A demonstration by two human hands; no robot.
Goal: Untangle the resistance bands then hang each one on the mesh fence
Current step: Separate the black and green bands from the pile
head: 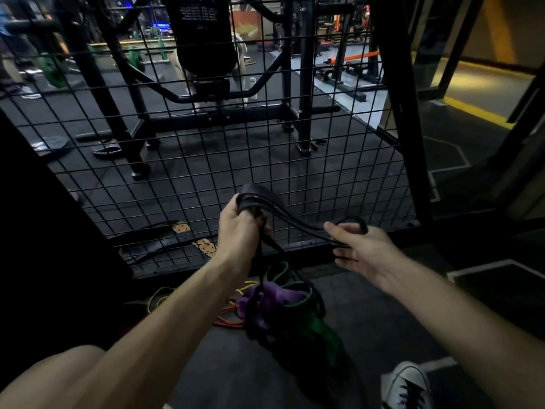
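In the head view, the left hand [240, 224] is curled tight around a bunched loop of black band [290, 218]. The right hand [358, 250] lies mostly open, fingers loose, with the band's other end looped over them. The band runs roughly left to right between the two hands, just before the mesh fence [206, 160]. Below, one tangled pile of bands [283, 305] lies on the floor: purple, green, black, with thin yellow and red ones beside it.
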